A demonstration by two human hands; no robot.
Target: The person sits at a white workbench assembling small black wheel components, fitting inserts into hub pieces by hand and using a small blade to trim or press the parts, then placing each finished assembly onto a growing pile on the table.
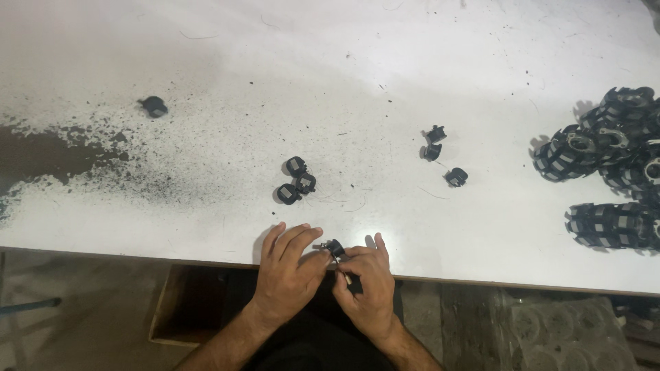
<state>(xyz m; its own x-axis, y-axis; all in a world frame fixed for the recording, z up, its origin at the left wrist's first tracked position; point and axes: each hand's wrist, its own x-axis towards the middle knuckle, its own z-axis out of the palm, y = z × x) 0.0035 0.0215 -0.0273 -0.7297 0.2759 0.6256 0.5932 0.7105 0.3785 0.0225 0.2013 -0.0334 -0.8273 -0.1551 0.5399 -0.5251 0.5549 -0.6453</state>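
Note:
My left hand (pixel 289 271) and my right hand (pixel 368 285) meet at the near edge of a white table (pixel 344 82). Between their fingertips sits a small black plastic part (pixel 335 249), pinched from both sides. My right hand also seems to hold a thin light-coloured pin or tool (pixel 346 276); it is too small to identify. A cluster of three similar black parts (pixel 296 181) lies just beyond my left hand. Three more black parts (pixel 440 154) are scattered further right.
A heap of larger black round slotted components (pixel 605 172) fills the right side of the table. One lone black part (pixel 154 106) lies far left amid dark dust (pixel 62 154). A wooden box (pixel 180 306) stands below the table edge.

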